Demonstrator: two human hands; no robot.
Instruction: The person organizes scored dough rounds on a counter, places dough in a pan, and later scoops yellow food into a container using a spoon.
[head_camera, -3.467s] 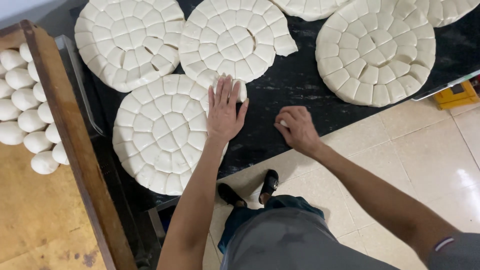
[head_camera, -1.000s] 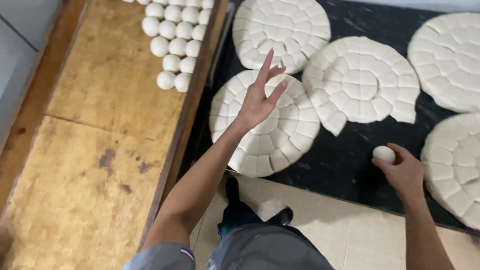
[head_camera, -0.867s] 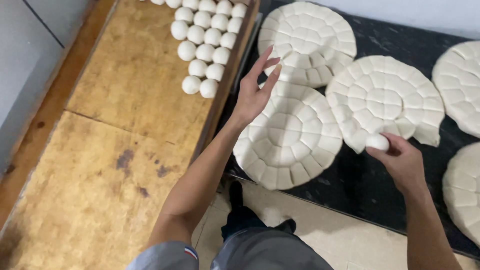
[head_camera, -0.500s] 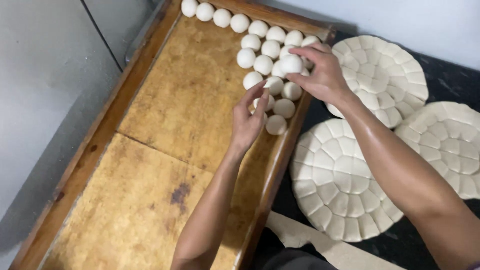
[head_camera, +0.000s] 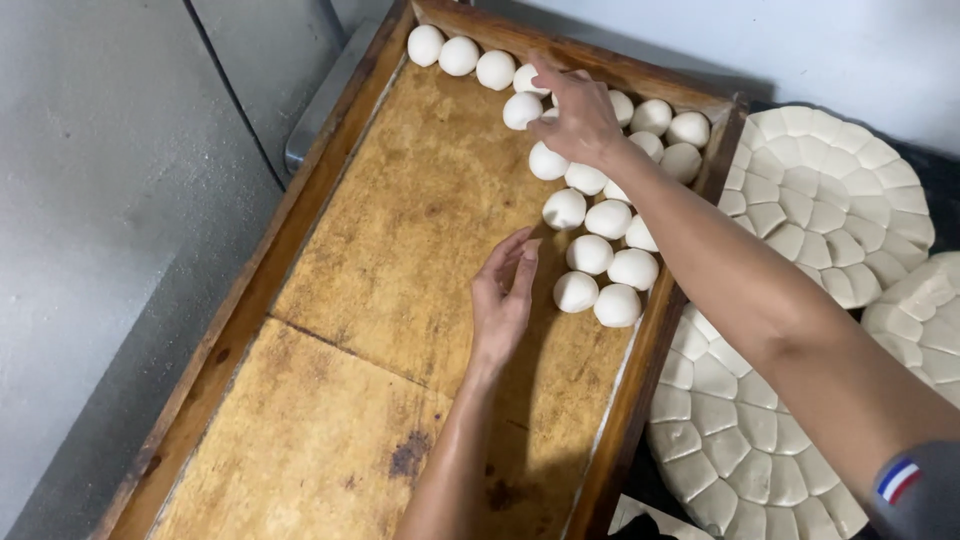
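My right hand (head_camera: 578, 118) reaches across to the far right corner of a long wooden tray (head_camera: 250, 300). It lies palm down over the rows of white dough balls (head_camera: 610, 218), its thumb side against one dough ball (head_camera: 523, 110). Whether a ball sits under the palm is hidden. My left hand (head_camera: 505, 300) hovers over the bare tray floor with its fingers apart and holds nothing. It is just left of the nearest dough balls (head_camera: 576, 292).
Round slabs of white dough cut into small pieces (head_camera: 825, 200) (head_camera: 735, 440) lie on a black surface to the right of the tray. A grey wall and a metal rail (head_camera: 320, 110) run along the tray's left side.
My view swung left from the cut dough rounds to the tray. My right hand carried a dough ball over to the rows. My left hand pulled back from the balls.
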